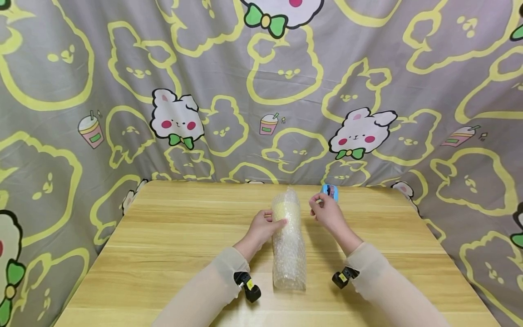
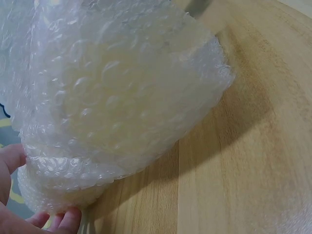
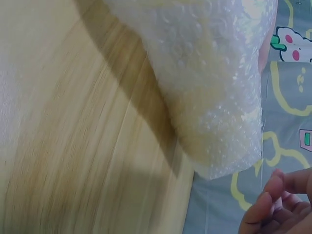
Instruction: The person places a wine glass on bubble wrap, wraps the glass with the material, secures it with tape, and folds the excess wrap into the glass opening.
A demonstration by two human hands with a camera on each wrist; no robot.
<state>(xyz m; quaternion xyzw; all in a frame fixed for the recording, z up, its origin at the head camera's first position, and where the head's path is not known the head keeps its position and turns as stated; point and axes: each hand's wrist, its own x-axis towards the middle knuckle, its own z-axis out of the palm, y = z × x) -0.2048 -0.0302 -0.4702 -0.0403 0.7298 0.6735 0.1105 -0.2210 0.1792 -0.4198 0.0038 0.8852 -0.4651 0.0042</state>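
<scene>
A long bundle in clear bubble wrap [image 1: 289, 245] lies lengthwise between the two hands, with something pale yellow showing through its far part. My left hand [image 1: 263, 227] grips it from the left, thumb over the top. In the left wrist view the thumb and fingertips [image 2: 70, 219] press into the bubble wrap [image 2: 117, 97] from either side. My right hand [image 1: 327, 211] is apart from the bundle, to its right, fingers bent with thumb and fingertips close together. Whether anything thin or clear is between those fingertips [image 3: 277, 183] cannot be made out.
A small blue tape dispenser [image 1: 335, 192] sits at the table's back edge, partly behind the right hand. The wooden table [image 1: 184, 236] extends to both sides of the bundle. A patterned grey curtain [image 1: 229, 77] hangs behind and around it.
</scene>
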